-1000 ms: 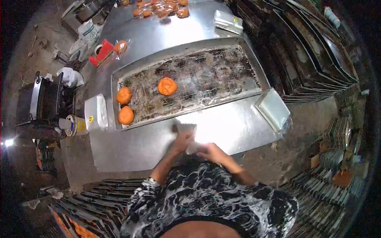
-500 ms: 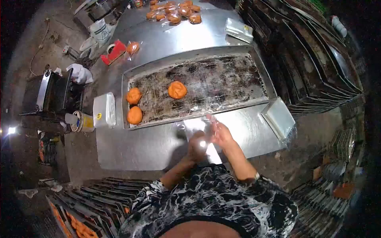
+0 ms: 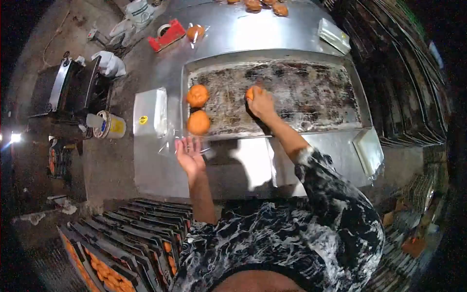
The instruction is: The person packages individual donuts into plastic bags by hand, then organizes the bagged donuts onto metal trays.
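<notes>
In the worn metal tray (image 3: 311, 130), my right hand (image 3: 262, 104) is closed around an orange-brown bun (image 3: 250, 93), which the fingers partly hide. Two more buns, one upper (image 3: 198, 96) and one lower (image 3: 198, 122), sit at the tray's left end. My left hand (image 3: 190, 153) is palm up at the tray's near left edge, with a clear plastic bag (image 3: 204, 146) over its fingers. Left of the tray lies a stack of clear bags (image 3: 150, 113); another stack (image 3: 368, 152) is at the near right corner.
Beyond the tray are a red tape dispenser (image 3: 167, 35), a bagged bun (image 3: 195, 33), several more buns (image 3: 253, 5) and a bag stack (image 3: 334, 36). Racks of trays stand at the right (image 3: 404, 73) and lower left (image 3: 131, 233). A bucket (image 3: 111, 125) is on the left.
My hands have moved apart. The right one has reached into the tray and taken hold of the middle bun, while the left one has moved left with the plastic. The view has shifted.
</notes>
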`<state>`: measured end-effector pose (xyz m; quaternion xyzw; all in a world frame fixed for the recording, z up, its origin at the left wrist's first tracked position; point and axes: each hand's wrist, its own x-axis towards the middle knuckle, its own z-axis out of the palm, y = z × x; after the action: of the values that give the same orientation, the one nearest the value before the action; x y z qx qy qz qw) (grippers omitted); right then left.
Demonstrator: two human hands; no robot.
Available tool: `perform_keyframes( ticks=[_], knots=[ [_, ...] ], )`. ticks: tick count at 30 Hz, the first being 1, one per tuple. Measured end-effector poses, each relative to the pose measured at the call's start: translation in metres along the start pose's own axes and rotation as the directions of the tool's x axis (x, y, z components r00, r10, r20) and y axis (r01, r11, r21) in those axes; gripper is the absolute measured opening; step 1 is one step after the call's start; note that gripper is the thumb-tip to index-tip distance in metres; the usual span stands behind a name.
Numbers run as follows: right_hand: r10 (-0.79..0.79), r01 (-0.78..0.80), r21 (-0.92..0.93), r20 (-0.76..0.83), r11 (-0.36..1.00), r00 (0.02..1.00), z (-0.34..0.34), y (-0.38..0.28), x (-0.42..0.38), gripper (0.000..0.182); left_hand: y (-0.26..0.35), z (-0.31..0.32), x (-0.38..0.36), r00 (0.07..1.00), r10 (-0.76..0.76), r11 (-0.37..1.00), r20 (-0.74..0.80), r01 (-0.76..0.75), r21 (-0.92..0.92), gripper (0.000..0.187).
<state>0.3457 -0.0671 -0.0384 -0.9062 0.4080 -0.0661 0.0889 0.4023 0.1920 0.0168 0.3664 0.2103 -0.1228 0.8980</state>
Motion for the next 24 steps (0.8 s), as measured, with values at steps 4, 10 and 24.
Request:
perform_keyframes(
  ticks=[4,10,24],
  knots=[
    [-0.654,0.703,0.445,-0.288,0.555,0.699,-0.093,-0.057,-0.107,0.052,0.006,-0.004,0.003,0.993,0.027,0.989,-0.118,-0.043,-0.139,0.039],
    [-0.4,0.595,0.484,-0.451,0.642,0.798,-0.101,-0.057,-0.157,0.058,-0.021,0.045,-0.06,0.653,-0.205,0.974,0.729,0.206,0.089,0.05],
    [-0.021,0.177,0.576,-0.266,0.798,0.964,-0.152,0.074,-0.068,0.024,-0.155,-0.049,-0.12,0.136,-0.377,0.269,0.916,-0.93,0.249,0.022]
  ],
)
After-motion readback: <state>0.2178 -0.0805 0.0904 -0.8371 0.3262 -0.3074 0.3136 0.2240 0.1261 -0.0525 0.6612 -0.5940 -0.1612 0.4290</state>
